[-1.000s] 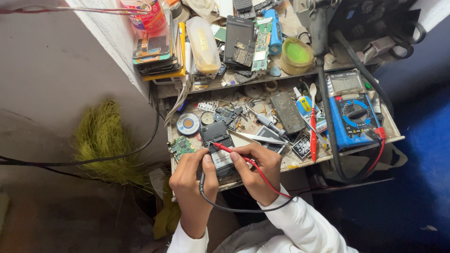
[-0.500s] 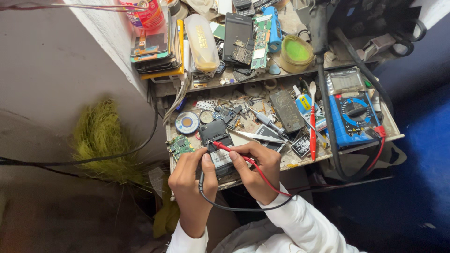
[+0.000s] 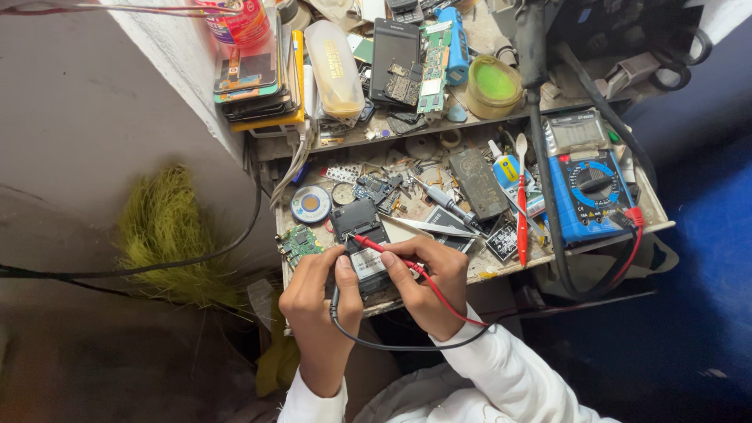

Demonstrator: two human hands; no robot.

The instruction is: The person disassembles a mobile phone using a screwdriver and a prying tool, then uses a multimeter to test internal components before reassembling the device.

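A small dark phone (image 3: 362, 244) with its back open lies on the front edge of the cluttered workbench (image 3: 486, 270), directly between the two hands and partly under their fingertips; the left hand (image 3: 317, 294) closes around its lower left side, thumb pressed on the pale panel inside, and the black probe lead (image 3: 368, 341) runs down from that grip and loops beneath both wrists; the right hand (image 3: 433, 276) pinches the red probe (image 3: 376, 247) between thumb and fingers, its tip lying on the phone's upper part, and the red lead (image 3: 446, 301) trails back across the right wrist.

Just beyond the left hand sit a small green circuit board (image 3: 298, 244) and a round solder-wick spool (image 3: 311, 205); just beyond the right hand lie metal tweezers (image 3: 431, 227) and a screwdriver (image 3: 442, 200); farther right of the right hand, a red-handled tool (image 3: 522, 211) and a blue multimeter (image 3: 591, 188) with a dial, near the bench's right edge.

Well beyond both hands, on the raised back shelf, stand a stack of phones (image 3: 254, 78), a clear plastic case (image 3: 335, 66), a green board (image 3: 433, 66) and a round tub of green paste (image 3: 493, 84); to the left of the left hand, down beside the bench, a tuft of yellow-green fibres (image 3: 164, 227).
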